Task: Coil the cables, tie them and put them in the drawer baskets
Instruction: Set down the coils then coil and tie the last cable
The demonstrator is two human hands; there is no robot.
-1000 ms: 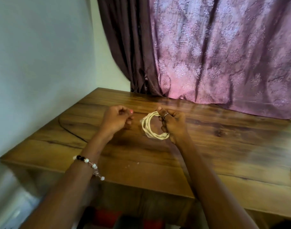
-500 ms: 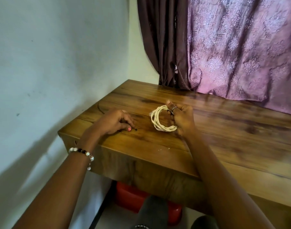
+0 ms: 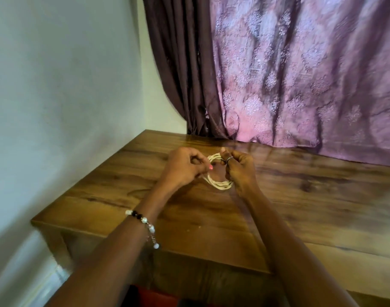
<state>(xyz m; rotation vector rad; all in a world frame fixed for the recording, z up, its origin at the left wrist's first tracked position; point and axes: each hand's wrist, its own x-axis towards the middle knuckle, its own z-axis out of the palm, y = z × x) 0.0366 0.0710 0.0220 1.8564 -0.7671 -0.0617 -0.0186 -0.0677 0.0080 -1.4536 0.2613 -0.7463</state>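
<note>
Over at the left there's just a bare pale wall (image 3: 56,107), then the wooden table (image 3: 300,218) running out from the corner. Left hand (image 3: 183,167), beaded bracelet (image 3: 143,220) on that wrist, has its fingers curled in and pinching the left side of the cream cable coil (image 3: 220,183). Right hand (image 3: 240,171) is closed around the coil's right side, holding it just above the tabletop. So the coiling looks done for this one; the tying might be underway, but it's too blurry to spot a tie. Stowing it is clearly left, and no drawer baskets show, only something red (image 3: 154,295) under the table. Purple curtains (image 3: 300,74) hang behind on the right. Nothing on the table blocks the hands.
</note>
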